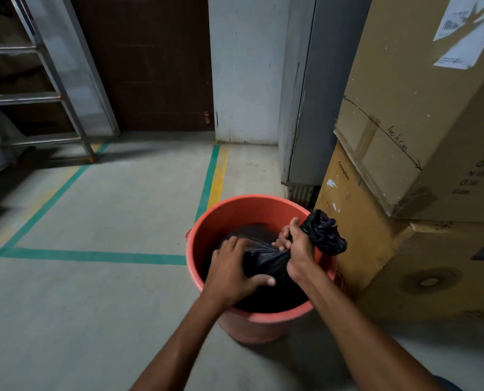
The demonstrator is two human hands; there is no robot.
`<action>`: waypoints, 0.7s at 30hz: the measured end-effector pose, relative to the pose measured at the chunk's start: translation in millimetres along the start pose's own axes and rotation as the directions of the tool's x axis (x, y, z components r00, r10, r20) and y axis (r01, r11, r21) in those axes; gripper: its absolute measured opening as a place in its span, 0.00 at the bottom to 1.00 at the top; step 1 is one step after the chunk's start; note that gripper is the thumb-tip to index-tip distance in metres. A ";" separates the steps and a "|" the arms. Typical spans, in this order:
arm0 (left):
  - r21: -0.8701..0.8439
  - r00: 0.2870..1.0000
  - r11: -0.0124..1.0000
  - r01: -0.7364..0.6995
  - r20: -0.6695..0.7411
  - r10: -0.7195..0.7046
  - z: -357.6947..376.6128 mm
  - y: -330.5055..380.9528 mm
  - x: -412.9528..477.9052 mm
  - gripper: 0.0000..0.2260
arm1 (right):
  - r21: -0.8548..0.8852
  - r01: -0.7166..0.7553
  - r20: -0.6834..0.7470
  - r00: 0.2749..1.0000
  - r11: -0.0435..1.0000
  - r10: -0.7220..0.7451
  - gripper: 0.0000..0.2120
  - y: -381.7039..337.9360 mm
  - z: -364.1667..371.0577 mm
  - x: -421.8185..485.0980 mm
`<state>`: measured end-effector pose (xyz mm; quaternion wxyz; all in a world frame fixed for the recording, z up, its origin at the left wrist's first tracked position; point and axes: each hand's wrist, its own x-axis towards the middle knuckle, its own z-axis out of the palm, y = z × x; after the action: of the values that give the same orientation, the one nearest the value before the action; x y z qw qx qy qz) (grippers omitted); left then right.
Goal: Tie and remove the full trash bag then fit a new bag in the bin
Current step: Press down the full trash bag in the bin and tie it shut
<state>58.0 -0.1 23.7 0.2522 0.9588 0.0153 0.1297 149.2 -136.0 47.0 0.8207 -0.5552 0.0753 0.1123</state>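
An orange plastic bin (235,213) stands on the concrete floor, with a full black trash bag (263,266) inside it. The bag's top is gathered into a twisted neck, and the loose bunched end (324,234) sticks out to the upper right, above the bin's rim. My right hand (297,249) is closed tightly around that neck. On the left, my left hand (232,275) grips the bulging body of the bag just below the neck, thumb wrapped over it. No new bag is in view.
Stacked cardboard boxes (421,136) rise right beside the bin on its right. A grey metal cabinet (305,108) and a brown door (144,60) stand behind. A metal ladder (54,88) leans at far left. Green and yellow tape lines (94,256) mark the floor.
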 end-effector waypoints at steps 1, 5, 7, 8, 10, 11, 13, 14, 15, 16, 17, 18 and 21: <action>0.008 0.994 0.998 0.055 0.098 -0.055 -0.2 -5.6 0.8 0.47 | 0.001 0.011 0.000 1.000 1.000 -0.011 0.26 3.9 -3.6 9.7; 0.080 0.982 0.996 0.044 0.178 -0.057 14.1 -0.4 6.6 0.65 | 0.012 -0.021 0.113 0.993 1.000 0.019 0.30 14.1 -20.4 17.3; 0.082 0.996 0.996 0.032 0.083 -0.039 22.4 7.7 9.9 0.66 | 0.026 -0.014 0.174 0.985 1.000 0.010 0.30 11.4 -19.8 11.0; 0.064 0.998 0.998 0.016 0.053 -0.019 26.3 9.6 12.2 0.66 | 0.033 -0.015 0.193 0.981 0.999 0.008 0.30 10.5 -19.1 8.8; 0.036 0.998 0.999 -0.033 0.047 0.032 32.7 12.1 17.8 0.68 | 0.069 -0.007 0.234 0.972 0.998 -0.010 0.30 9.5 -17.8 5.0; 0.027 0.997 0.998 -0.058 0.059 0.056 36.0 12.6 21.4 0.69 | 0.093 -0.007 0.245 0.969 0.996 -0.016 0.30 9.8 -16.3 3.9; 0.000 0.994 0.996 -0.091 0.061 0.091 40.2 11.4 29.9 0.70 | 0.128 -0.004 0.261 0.965 0.992 -0.030 0.30 9.6 -11.0 4.3; -0.027 0.994 0.996 -0.091 0.056 0.092 41.7 10.0 34.1 0.70 | 0.162 -0.021 0.263 0.964 0.987 -0.023 0.30 9.8 -8.3 5.7; -0.058 0.996 0.995 -0.075 0.052 0.078 42.8 9.1 38.0 0.68 | 0.209 -0.055 0.250 0.968 0.976 0.001 0.29 8.5 -4.0 5.6; -0.086 0.997 0.995 -0.047 0.050 0.051 43.5 9.2 41.3 0.65 | 0.264 -0.097 0.233 0.972 0.960 0.034 0.28 7.0 0.8 5.2; -0.107 0.999 0.994 -0.011 0.047 0.016 43.1 10.8 42.7 0.60 | 0.307 -0.142 0.202 0.976 0.941 0.081 0.27 4.1 6.2 3.3; -0.120 0.999 0.993 0.024 0.042 -0.019 41.4 13.7 43.6 0.54 | 0.348 -0.178 0.172 0.977 0.920 0.124 0.25 -0.3 10.4 2.1; -0.108 0.990 0.985 0.132 0.068 -0.125 32.3 25.1 41.8 0.45 | 0.430 -0.231 0.053 0.972 0.873 0.231 0.22 -13.3 23.1 -6.0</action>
<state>105.7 -33.5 18.9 0.3141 0.9436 0.0623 0.0846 147.0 -119.9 69.0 0.9041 -0.3459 0.1642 0.1898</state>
